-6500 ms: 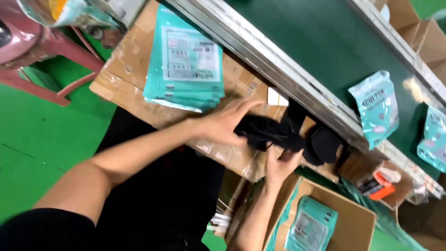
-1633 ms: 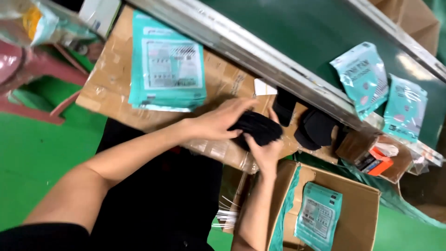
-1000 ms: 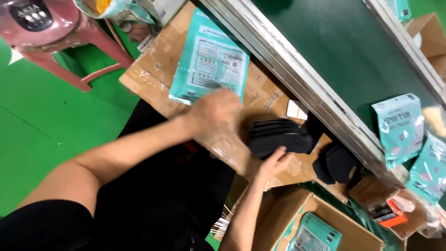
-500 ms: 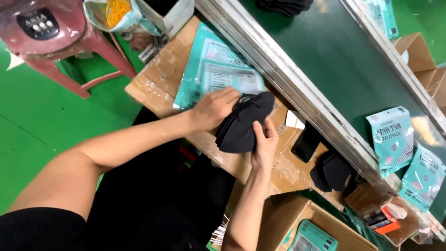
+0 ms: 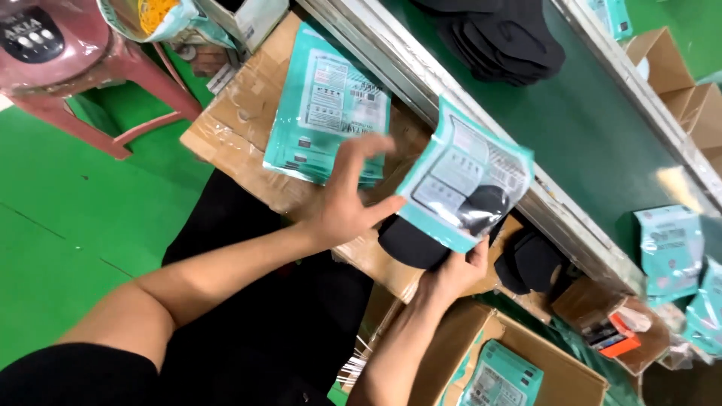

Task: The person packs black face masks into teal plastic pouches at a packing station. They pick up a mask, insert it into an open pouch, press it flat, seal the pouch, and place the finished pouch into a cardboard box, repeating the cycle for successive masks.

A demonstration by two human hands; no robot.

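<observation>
Your left hand (image 5: 342, 203) is spread pretty wide, thumb pinching the near corner of a teal pouch (image 5: 465, 180) while the fingers fan out above the pouch stack (image 5: 325, 113) on the cardboard counter (image 5: 233, 128). Your right hand (image 5: 451, 274) comes up from below and grips a bundle of black masks (image 5: 414, 242), which sits partway inside the pouch, so you can see the dark shape through the clear window. Both are held just over the counter's edge, beside the metal rail of the green belt (image 5: 594, 128). More black masks (image 5: 500, 37) ride on the belt up top, a few sealed pouches (image 5: 669, 252) sit further right, and another dark pile (image 5: 530, 259) lies just beside your right hand. Red stool (image 5: 98, 75) is off to the left.
</observation>
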